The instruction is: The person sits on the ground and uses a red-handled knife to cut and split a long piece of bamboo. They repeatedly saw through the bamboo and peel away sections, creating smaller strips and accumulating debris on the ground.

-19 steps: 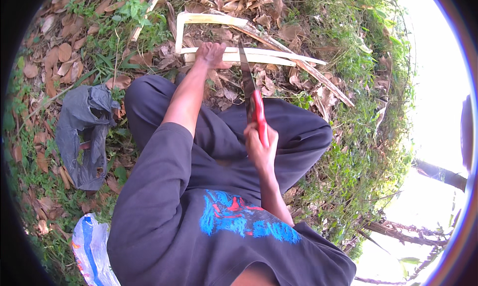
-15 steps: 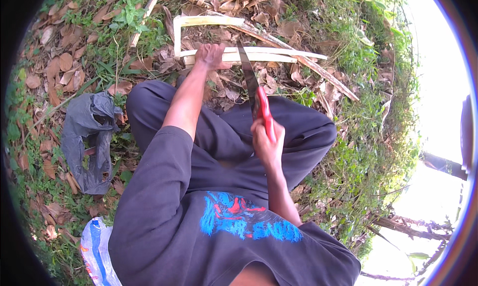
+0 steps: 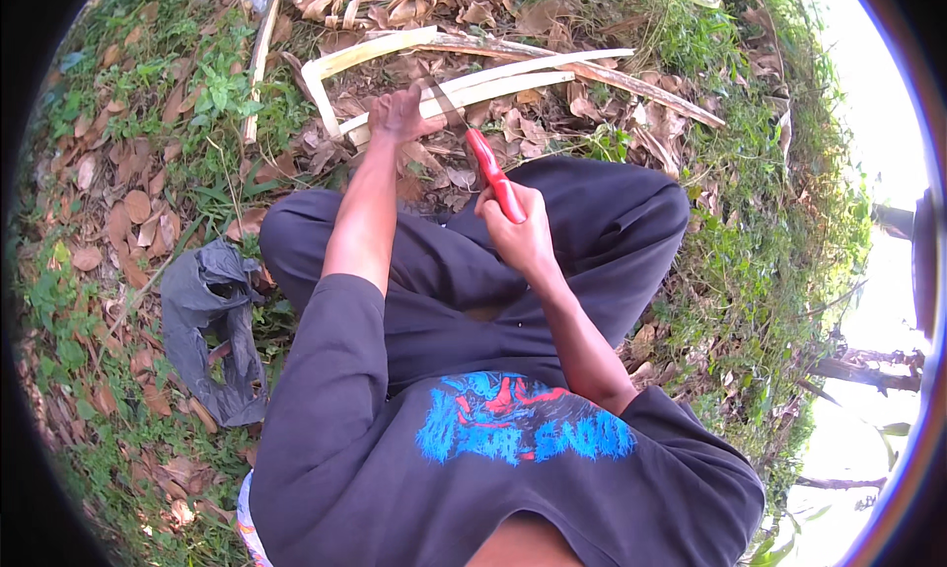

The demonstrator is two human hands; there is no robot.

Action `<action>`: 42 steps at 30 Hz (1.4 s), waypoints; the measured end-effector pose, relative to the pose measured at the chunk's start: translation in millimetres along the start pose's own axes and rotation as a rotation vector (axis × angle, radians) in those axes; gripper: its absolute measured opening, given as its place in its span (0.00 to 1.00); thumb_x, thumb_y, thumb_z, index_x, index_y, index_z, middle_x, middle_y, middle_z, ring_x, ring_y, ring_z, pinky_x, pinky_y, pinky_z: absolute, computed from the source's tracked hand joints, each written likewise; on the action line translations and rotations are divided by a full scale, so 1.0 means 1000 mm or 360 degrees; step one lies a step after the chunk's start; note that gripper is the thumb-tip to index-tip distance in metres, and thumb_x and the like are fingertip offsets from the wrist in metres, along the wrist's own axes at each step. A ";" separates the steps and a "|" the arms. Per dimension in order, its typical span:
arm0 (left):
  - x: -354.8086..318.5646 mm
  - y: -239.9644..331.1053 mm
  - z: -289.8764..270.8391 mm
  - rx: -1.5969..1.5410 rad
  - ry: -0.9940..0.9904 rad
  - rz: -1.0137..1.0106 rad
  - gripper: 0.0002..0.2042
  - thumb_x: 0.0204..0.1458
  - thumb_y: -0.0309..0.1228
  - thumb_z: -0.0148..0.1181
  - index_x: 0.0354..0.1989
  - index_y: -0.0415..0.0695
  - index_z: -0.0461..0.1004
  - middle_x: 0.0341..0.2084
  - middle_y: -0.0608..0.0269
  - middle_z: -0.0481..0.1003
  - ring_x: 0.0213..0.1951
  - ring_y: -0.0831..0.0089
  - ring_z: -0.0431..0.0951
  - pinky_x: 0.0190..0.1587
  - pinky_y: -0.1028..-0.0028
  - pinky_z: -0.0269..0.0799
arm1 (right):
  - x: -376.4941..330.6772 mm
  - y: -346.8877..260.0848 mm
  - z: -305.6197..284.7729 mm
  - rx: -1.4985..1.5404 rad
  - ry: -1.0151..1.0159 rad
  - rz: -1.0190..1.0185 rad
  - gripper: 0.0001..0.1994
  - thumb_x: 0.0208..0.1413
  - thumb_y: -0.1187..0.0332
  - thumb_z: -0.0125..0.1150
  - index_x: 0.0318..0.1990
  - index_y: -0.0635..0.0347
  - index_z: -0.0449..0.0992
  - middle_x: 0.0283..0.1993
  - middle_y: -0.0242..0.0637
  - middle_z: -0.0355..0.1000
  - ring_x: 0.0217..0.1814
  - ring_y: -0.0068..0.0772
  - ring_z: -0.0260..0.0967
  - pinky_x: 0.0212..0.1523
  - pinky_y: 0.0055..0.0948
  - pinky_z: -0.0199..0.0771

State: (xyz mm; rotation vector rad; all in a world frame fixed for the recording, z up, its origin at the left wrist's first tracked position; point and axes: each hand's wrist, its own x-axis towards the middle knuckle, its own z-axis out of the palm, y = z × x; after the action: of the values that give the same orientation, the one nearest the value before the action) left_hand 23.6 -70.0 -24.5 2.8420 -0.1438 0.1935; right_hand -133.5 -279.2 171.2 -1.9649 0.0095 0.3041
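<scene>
My left hand (image 3: 400, 116) is closed over the left part of two pale wooden strips (image 3: 543, 67) that lie side by side, pressing them toward the ground. These strips meet a short upright piece and another pale strip (image 3: 380, 46), making a bent three-sided shape. In my right hand (image 3: 520, 229) is a hand saw (image 3: 490, 172) with a red handle, my fingers wrapped round its grip. Its dark blade lies across the strips just right of my left hand. Whether its teeth bite into the wood I cannot tell.
A long rough branch (image 3: 651, 91) runs under the strips to the right. Another stick (image 3: 258, 74) lies at the far left. Beside my left knee sits a dark plastic bag (image 3: 212, 330). Dry leaves (image 3: 128, 207) and grass cover the ground around my crossed legs.
The saw has slid forward, away from me, so its handle is closer to the strips and less blade shows. My left hand keeps its hold. The whole view has turned slightly.
</scene>
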 end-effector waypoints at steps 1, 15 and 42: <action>0.000 -0.002 0.001 -0.0005 0.0018 0.0017 0.37 0.32 0.66 0.71 0.47 0.54 0.74 0.24 0.61 0.83 0.25 0.64 0.84 0.25 0.60 0.77 | -0.005 0.002 0.000 0.0022 0.0007 -0.0010 0.06 0.55 0.75 0.57 0.28 0.69 0.74 0.16 0.36 0.64 0.21 0.16 0.60 0.23 0.28 0.63; 0.007 -0.004 0.004 0.0099 -0.0245 -0.0091 0.40 0.34 0.70 0.67 0.48 0.51 0.72 0.28 0.60 0.82 0.29 0.64 0.84 0.34 0.56 0.75 | -0.044 -0.023 0.000 0.0183 0.0072 0.0002 0.05 0.53 0.76 0.54 0.30 0.69 0.75 0.17 0.32 0.67 0.20 0.16 0.65 0.25 0.23 0.66; 0.005 -0.002 0.006 0.0132 -0.0001 0.0023 0.31 0.33 0.63 0.73 0.34 0.49 0.75 0.23 0.63 0.82 0.24 0.66 0.84 0.24 0.64 0.76 | -0.026 -0.030 -0.014 -0.0001 0.0039 0.0039 0.08 0.54 0.72 0.56 0.29 0.70 0.73 0.18 0.50 0.67 0.17 0.30 0.65 0.26 0.35 0.69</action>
State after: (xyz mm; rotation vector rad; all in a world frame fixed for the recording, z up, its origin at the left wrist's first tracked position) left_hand 29.6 -70.0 -30.1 2.9244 -0.1603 0.2064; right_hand -151.3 -283.5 209.1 -1.9700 0.0497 0.2962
